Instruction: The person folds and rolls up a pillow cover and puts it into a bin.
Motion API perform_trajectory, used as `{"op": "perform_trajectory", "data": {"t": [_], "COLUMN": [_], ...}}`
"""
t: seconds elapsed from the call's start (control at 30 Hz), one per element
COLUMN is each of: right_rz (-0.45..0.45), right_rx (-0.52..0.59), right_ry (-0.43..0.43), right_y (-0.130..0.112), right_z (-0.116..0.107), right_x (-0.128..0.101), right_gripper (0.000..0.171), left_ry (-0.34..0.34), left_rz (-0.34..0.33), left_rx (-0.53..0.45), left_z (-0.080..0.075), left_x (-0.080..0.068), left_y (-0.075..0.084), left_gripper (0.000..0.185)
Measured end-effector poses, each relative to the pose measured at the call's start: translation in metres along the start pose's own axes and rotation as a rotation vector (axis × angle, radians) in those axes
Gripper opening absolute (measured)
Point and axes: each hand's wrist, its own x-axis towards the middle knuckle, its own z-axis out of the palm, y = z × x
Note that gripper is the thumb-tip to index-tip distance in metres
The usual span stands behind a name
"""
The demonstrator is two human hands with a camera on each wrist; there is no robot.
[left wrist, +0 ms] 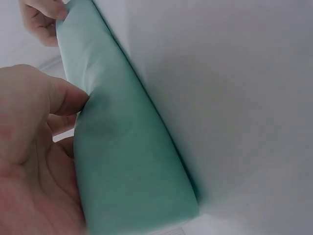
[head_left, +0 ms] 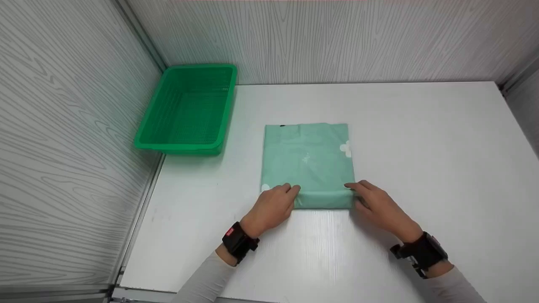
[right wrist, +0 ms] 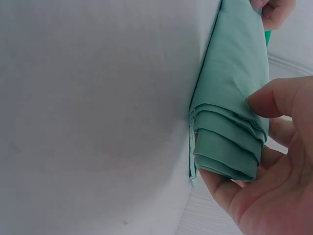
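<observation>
A mint-green cloth (head_left: 309,162) with white flower shapes lies folded in a near-square on the table, its near edge turned up into a narrow fold. My left hand (head_left: 271,208) holds the left part of that fold. In the left wrist view, the left thumb presses the front of the fold (left wrist: 122,142) while other fingers go behind it. My right hand (head_left: 382,210) grips the right end. Stacked layers of the cloth (right wrist: 227,139) show there in the right wrist view, between the thumb and the curled fingers.
A green plastic basket (head_left: 189,147) with perforated sides stands at the back left of the white table (head_left: 429,139), close to the left wall. Wood-grain panels (head_left: 316,42) rise behind the table and along its left side. Each wrist wears a black strapped device.
</observation>
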Motion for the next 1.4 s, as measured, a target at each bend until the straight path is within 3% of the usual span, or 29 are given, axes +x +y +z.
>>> {"op": "perform_trajectory", "data": {"t": [0.23, 0.37, 0.53, 0.67, 0.87, 1.07, 1.23, 1.4], "right_rz": [-0.051, -0.074, -0.059, -0.075, -0.084, -0.100, -0.113, -0.100], "right_rx": [-0.122, -0.164, -0.155, -0.155, -0.191, -0.204, -0.226, -0.181], "right_ry": [0.161, 0.231, 0.269, 0.234, 0.105, 0.058, 0.020, -0.011], "right_y": [0.0054, 0.0060, 0.0030, 0.0030, 0.0027, 0.0006, 0.0007, 0.0009], "right_z": [0.0024, 0.0031, 0.0025, 0.0044, 0.0057, 0.0050, 0.0040, -0.0020], "right_x": [0.0017, 0.0052, 0.0082, 0.0074, 0.0044, 0.0055, 0.0054, 0.0021], "right_gripper": [0.042, 0.037, 0.028, 0.026, 0.048, 0.053, 0.049, 0.048], "left_ry": [0.114, 0.147, 0.171, 0.128, 0.007, 0.018, -0.018, -0.023], "left_rz": [0.066, 0.116, 0.124, 0.106, 0.048, 0.032, 0.020, 0.026], "left_rx": [0.124, 0.147, 0.141, 0.137, 0.139, 0.139, 0.118, 0.077], "left_z": [0.0011, 0.0005, 0.0044, 0.0068, 0.0059, 0.0039, 0.0011, -0.0025], "left_x": [0.0013, 0.0016, 0.0011, 0.0006, 0.0018, 0.0053, 0.0053, 0.0023], "left_y": [0.0021, 0.0059, 0.0075, 0.0072, 0.0072, 0.0066, 0.0071, 0.0073], "left_gripper": [0.028, 0.027, 0.031, 0.047, 0.050, 0.033, 0.027, 0.025]}}
